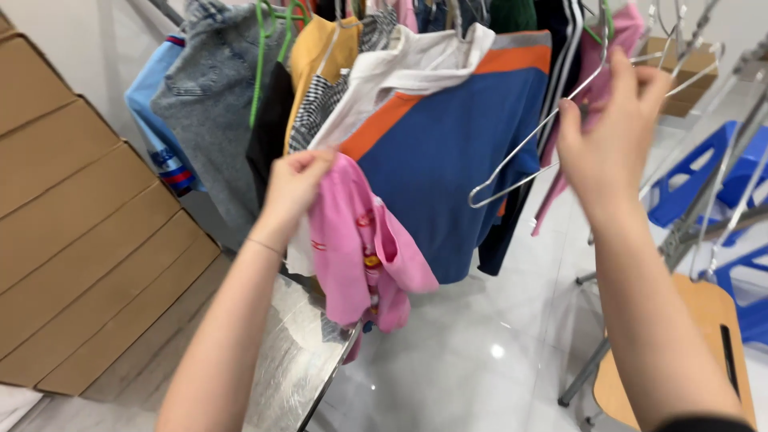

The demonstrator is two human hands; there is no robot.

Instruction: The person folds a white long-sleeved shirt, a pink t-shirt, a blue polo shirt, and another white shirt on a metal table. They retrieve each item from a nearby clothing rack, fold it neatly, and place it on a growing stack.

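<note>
My left hand (294, 186) pinches the top of a small pink garment (360, 248) that hangs down from it in front of a row of hanging clothes. My right hand (604, 132) is raised at the right and grips a bare metal wire hanger (512, 164) near its hook; the hanger's triangle points down and left toward a blue, orange and white shirt (448, 152). The two hands are apart, with the blue shirt between them.
Clothes on hangers fill the top: a grey denim piece (210, 96), a yellow top (320, 48), a striped one. Stacked cardboard boxes (80, 224) stand at left. A shiny metal table (300, 360) sits below. Blue plastic stools (696, 172) and a wooden chair (704, 336) are at right.
</note>
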